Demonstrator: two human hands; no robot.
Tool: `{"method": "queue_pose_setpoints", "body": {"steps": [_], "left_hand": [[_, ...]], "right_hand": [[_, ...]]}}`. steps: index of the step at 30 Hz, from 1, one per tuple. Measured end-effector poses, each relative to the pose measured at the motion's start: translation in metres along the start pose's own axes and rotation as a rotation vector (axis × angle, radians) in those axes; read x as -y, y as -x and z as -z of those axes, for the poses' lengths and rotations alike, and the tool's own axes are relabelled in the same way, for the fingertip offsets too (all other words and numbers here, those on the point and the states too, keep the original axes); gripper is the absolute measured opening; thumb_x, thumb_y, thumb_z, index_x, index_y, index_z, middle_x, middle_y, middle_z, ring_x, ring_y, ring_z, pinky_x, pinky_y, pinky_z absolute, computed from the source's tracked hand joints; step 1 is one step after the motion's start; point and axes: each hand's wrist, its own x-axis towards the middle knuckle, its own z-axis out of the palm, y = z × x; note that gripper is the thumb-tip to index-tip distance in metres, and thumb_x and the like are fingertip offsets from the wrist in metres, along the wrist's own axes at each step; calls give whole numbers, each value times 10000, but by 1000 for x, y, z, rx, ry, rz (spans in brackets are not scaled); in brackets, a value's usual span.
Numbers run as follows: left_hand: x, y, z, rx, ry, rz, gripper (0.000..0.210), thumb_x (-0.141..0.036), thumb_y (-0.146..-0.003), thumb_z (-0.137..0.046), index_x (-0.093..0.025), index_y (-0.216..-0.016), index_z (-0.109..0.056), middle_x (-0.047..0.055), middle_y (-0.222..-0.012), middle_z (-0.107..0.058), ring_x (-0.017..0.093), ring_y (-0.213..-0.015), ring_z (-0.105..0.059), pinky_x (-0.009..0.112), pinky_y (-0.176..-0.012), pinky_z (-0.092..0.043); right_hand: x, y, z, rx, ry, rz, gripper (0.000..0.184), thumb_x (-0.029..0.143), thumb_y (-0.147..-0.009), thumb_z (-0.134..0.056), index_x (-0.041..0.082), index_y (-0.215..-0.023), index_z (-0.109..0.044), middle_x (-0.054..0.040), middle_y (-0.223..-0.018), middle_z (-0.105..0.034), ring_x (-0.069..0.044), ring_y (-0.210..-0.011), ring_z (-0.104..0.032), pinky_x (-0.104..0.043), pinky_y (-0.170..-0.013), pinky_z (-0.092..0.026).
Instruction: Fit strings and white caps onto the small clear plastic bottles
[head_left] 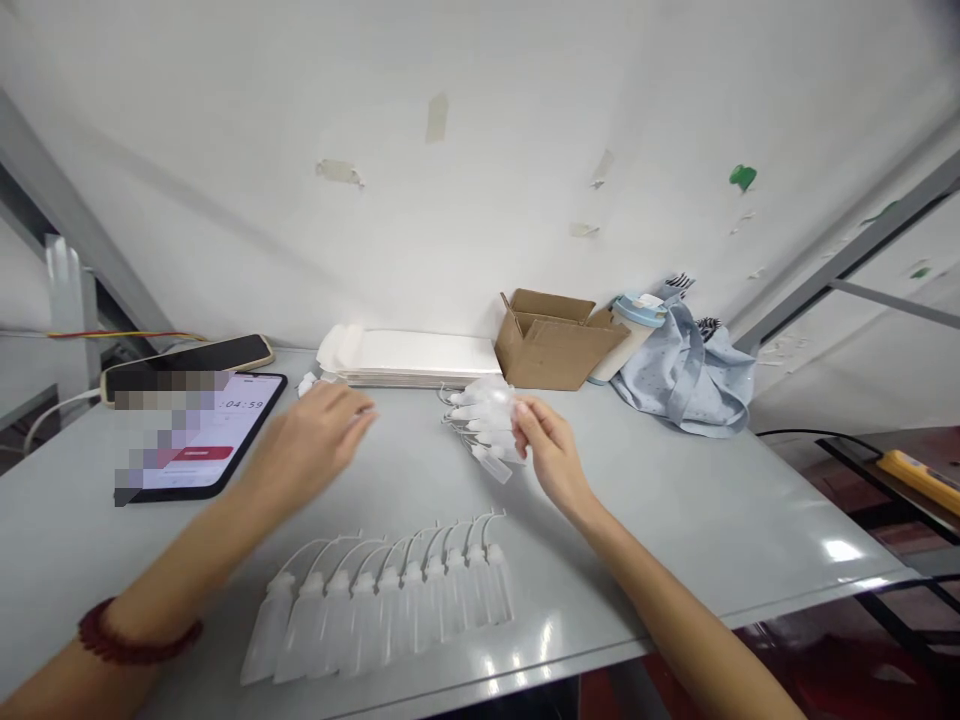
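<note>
My right hand [551,445] is closed at the edge of a pile of small translucent bottles [491,465]. Thumb and forefinger pinch the end of one bottle there. My left hand [319,430], slightly blurred, hovers above the table between the phone and that pile. Its fingers are curled together, and what they hold, if anything, is hidden. A small white heap [311,383] shows just behind it. Nearer to me lies a slanting row of several bottles [390,615], side by side, each with a thin curved white tube at its cap pointing away from me.
Flat white cartons [420,352] are stacked against the wall beside an open cardboard box [555,345]. A cup with a blue lid [634,325] and a light blue cloth bag [686,375] stand to the right. Two phones lie left, the nearer one [240,440] lit.
</note>
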Motion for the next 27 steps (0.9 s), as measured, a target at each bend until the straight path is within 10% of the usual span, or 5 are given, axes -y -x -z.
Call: {"method": "queue_pose_setpoints", "body": {"steps": [6, 13, 27], "left_hand": [[37, 1, 3, 284, -242, 240, 396, -328, -958, -337, -52, -1070, -598, 175, -1000, -605, 337, -1024, -482, 404, -792, -438], [48, 3, -21, 268, -323, 267, 419, -335, -937, -348, -52, -1015, -646, 135, -913, -596, 306, -983, -478, 395, -836, -417], [47, 0, -30, 227, -134, 322, 440, -385, -834, -362, -109, -969, -677, 191, -934, -649, 372, -980, -496, 461, -836, -421]], "right_hand": [[-18, -17, 16, -137, 457, 298, 372, 329, -946, -400, 172, -1247, -551, -89, -967, -572, -196, -860, -524, -306, -698, -416], [-49, -32, 11, -93, 702, 607, 332, 230, -933, -443, 174, -1227, -587, -106, -952, -600, -224, -884, -515, -378, -814, -434], [-54, -35, 17, -115, 780, 709, 275, 181, -900, -509, 167, -1154, -612, -115, -977, -589, -235, -900, -508, -390, -797, -464]]}}
